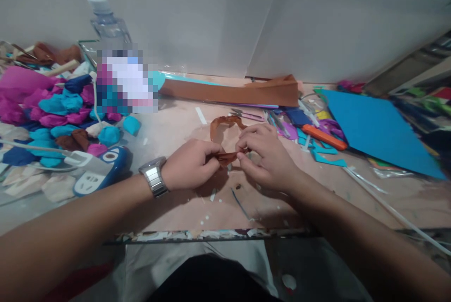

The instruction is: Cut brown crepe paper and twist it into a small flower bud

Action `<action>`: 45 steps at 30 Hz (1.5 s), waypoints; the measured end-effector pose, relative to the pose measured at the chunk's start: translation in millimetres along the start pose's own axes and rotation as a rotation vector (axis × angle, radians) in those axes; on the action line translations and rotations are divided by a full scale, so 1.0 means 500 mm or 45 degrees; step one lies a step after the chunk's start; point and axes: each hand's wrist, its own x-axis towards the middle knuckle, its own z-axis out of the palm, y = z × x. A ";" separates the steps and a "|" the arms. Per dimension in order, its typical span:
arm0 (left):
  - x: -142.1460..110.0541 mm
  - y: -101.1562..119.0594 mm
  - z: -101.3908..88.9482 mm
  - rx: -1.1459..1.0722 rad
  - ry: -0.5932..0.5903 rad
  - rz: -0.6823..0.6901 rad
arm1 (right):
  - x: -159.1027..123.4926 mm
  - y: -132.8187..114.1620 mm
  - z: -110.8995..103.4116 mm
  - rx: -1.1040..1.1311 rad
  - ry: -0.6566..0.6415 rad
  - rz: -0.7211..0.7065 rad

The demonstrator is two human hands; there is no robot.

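A loop of brown crepe paper strip (225,120) stands between my hands above the table, its near side pinched in the fingers of both. My left hand (192,163), with a metal watch (155,177) on the wrist, closes thumb and forefinger on the strip. From the other side my right hand (264,156) pinches the same strip a short way off, partly hiding the loop's right side. Between the two thumbs the strip looks twisted or folded. Just beyond the loop lie pink-handled scissors (248,115).
A long folded brown paper (225,91) lies along the wall. Crumpled blue, pink and white paper bundles (66,109) crowd the left, beside a blue-and-white power strip (100,173) and a plastic bottle (109,25). An orange utility knife (324,136) and a blue sheet (380,130) are right.
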 end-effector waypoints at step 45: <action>0.003 0.001 0.005 -1.174 -0.418 -0.392 | 0.003 -0.001 -0.006 0.053 -0.056 -0.209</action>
